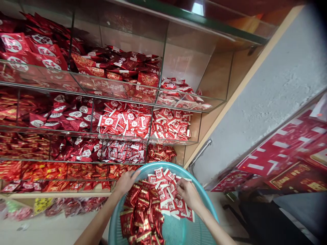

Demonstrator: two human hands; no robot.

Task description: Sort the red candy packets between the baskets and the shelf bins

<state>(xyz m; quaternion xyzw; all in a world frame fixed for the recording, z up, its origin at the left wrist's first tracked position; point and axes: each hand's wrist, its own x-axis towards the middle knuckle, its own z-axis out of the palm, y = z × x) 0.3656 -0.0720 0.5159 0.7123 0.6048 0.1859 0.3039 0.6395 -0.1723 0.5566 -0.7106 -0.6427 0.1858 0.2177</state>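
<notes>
A round teal plastic basket stands in front of me. My left hand is closed over its left rim. Inside, on the left, lie shiny dark red packets with gold ends. Small red-and-white packets are heaped on the right side, and part of the mesh floor shows near the front. My right hand reaches into the basket at the edge of this heap. Its fingers are curled together on the red-and-white packets; how many they hold is hidden.
Tiered glass shelf bins full of red packets rise ahead, with a wooden side panel at right. Plastic bags lie beneath. To the right are a grey wall, hanging red printed goods and a dark chair-like object.
</notes>
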